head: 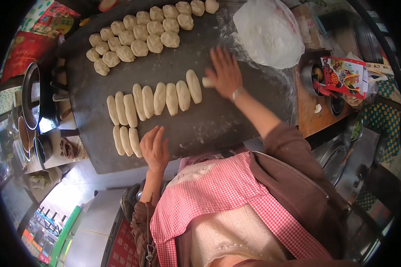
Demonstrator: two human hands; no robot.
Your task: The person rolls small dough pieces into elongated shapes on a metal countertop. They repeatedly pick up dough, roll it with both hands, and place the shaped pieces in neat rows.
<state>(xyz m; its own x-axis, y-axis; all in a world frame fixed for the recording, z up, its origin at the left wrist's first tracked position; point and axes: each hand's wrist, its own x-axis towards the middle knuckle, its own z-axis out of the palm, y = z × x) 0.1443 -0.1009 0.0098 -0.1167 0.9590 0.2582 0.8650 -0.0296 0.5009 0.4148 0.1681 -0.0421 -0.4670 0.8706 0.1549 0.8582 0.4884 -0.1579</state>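
Observation:
My right hand (224, 72), slightly blurred, is spread palm down on the dark work board (193, 133). A small piece of dough (207, 82) shows by its thumb; the rest may be hidden under the palm. My left hand (155, 147) rests with bent fingers at the right end of a short row of dough rolls (125, 141), close beside the last one; I cannot tell whether they touch. A longer row of dough rolls (159, 98) lies above that one. Farther off, round dough pieces (139, 48) lie in slanting rows.
A white plastic bag (270, 33) sits at the board's far right. Beyond the right edge are a metal bowl (312, 78) and a red-and-white printed carton (346, 76) on a wooden surface (324, 121). A round pan (31, 95) and the handle of a tool (60, 97) are at the left.

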